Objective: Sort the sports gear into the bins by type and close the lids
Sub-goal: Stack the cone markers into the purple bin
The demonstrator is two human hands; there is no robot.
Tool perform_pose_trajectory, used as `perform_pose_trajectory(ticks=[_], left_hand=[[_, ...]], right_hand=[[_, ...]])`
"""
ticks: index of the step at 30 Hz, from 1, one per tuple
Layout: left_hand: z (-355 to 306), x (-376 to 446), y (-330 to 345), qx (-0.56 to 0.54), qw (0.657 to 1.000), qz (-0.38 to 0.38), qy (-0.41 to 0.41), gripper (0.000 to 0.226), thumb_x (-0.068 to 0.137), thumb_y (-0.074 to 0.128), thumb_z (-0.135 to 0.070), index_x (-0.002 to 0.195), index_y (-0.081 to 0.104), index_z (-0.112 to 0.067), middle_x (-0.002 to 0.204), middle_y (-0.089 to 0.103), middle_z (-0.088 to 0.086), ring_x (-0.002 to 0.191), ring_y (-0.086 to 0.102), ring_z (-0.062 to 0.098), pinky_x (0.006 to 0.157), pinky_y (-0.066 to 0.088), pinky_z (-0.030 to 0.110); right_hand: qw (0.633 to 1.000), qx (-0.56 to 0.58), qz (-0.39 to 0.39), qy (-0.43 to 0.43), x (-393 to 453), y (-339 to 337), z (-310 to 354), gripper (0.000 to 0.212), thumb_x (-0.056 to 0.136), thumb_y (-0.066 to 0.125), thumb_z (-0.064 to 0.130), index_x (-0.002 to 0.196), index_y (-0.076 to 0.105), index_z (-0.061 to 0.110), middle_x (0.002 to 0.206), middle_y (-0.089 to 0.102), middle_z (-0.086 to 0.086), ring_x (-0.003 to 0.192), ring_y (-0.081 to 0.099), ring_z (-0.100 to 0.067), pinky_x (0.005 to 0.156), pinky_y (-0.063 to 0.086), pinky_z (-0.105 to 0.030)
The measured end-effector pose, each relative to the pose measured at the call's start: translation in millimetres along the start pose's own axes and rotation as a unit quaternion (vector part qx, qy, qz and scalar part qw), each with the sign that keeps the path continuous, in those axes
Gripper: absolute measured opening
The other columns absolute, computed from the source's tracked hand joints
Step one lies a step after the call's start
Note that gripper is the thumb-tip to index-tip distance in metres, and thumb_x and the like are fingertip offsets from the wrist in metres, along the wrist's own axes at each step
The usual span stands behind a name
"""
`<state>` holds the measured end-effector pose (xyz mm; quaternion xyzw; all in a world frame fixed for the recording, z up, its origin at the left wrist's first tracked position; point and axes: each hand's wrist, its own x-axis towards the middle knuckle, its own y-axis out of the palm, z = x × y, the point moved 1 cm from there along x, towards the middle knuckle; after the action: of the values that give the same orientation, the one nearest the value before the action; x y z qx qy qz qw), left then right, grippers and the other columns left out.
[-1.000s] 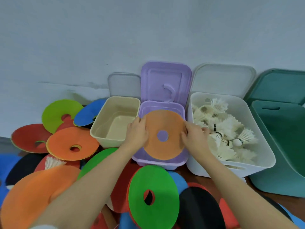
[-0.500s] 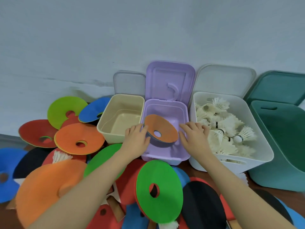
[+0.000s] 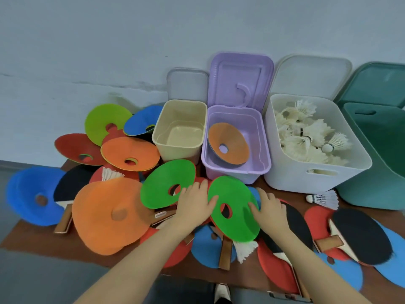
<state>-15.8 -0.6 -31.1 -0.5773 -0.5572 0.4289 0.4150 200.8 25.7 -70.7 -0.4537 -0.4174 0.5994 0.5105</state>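
Both hands are down on the heap, one on each side of a bright green flat disc cone with a round hole in its middle [image 3: 235,208]. The left hand [image 3: 192,202] lies against the disc's left edge with its fingers [image 3: 202,185] stretched out nearly straight, pressing rather than gripping. The right hand [image 3: 268,207] sits at the disc's right edge, its fingers [image 3: 254,208] loosely spread and touching the rim (whether any fingertip is hooked under the edge, I cannot tell). The disc itself is tilted, leaning on the paddles and cones under it.

Just left of it, a second green disc cone [image 3: 167,185] overlaps the left hand's knuckle side. Behind both, the lilac plastic bin [image 3: 260,148] stands with its lid up against the wall, and an orange disc cone [image 3: 229,142] rests inside it at a slant. Beside that are a cream plastic bin [image 3: 157,139], a white plastic bin [image 3: 306,178] piled with feather shuttlecocks [image 3: 306,137], and a dark green bin [image 3: 372,189] at the far right. One loose shuttlecock [image 3: 323,198] lies on the brown counter [image 3: 43,242] in front of the white bin, among red and black table-tennis paddles [image 3: 361,235].
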Motion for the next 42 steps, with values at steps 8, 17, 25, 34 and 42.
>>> perform_pose_trajectory(ticks=[8, 17, 25, 34, 42], left_hand=[[-6.4, -4.4, 14.2, -0.142, 0.990, -0.009, 0.005, 0.055, 0.091, 0.048, -0.015, 0.144, 0.031, -0.015, 0.117, 0.061, 0.012, 0.103, 0.057, 0.034, 0.081, 0.046, 0.042], [7.1, -6.9, -4.1, -0.283, 0.943, -0.166, 0.053, 0.044, 0.089, 0.052, -0.007, 0.131, 0.053, -0.019, 0.121, 0.063, -0.001, 0.105, 0.060, 0.017, 0.089, 0.046, 0.029], [52.8, -24.0, -35.2, -0.259, 0.933, -0.252, -0.004, 0.042, 0.090, 0.053, -0.006, 0.132, 0.053, -0.013, 0.125, 0.061, 0.002, 0.110, 0.057, 0.016, 0.093, 0.039, 0.022], [116.5, -40.5, -21.1, -0.111, 0.959, -0.135, -0.223, 0.052, 0.097, 0.038, -0.038, 0.137, 0.038, -0.005, 0.120, 0.050, 0.020, 0.111, 0.046, 0.036, 0.091, 0.038, 0.042], [125.0, -42.5, 5.5, -0.236, 0.929, -0.068, -0.277, 0.056, 0.096, 0.042, -0.035, 0.141, 0.029, -0.005, 0.128, 0.049, 0.019, 0.117, 0.048, 0.035, 0.093, 0.042, 0.042]], right_hand=[[0.985, 0.110, 0.087, 0.100, -8.7, 21.0, -2.1, 0.066, 0.090, 0.053, 0.037, 0.144, 0.022, 0.017, 0.131, 0.045, -0.015, 0.118, 0.045, -0.035, 0.095, 0.033, -0.047], [0.939, 0.340, -0.032, 0.045, -24.9, 3.7, 3.9, 0.053, 0.087, 0.058, 0.012, 0.136, 0.040, 0.022, 0.120, 0.059, -0.006, 0.105, 0.057, -0.026, 0.086, 0.047, -0.040], [0.890, 0.438, -0.124, -0.015, -30.3, -30.7, 65.0, 0.043, 0.087, 0.059, 0.005, 0.125, 0.050, 0.022, 0.081, 0.060, -0.004, 0.069, 0.055, -0.004, 0.060, 0.042, -0.017], [0.881, 0.449, -0.145, 0.017, -30.1, -13.6, 116.5, 0.034, 0.090, 0.052, 0.006, 0.118, 0.057, 0.025, 0.078, 0.060, 0.003, 0.059, 0.050, -0.003, 0.051, 0.036, -0.013], [0.879, 0.434, -0.181, 0.077, -40.6, -17.0, 94.0, 0.037, 0.091, 0.049, 0.004, 0.124, 0.056, 0.019, 0.092, 0.059, 0.003, 0.073, 0.052, 0.002, 0.058, 0.038, -0.012]])
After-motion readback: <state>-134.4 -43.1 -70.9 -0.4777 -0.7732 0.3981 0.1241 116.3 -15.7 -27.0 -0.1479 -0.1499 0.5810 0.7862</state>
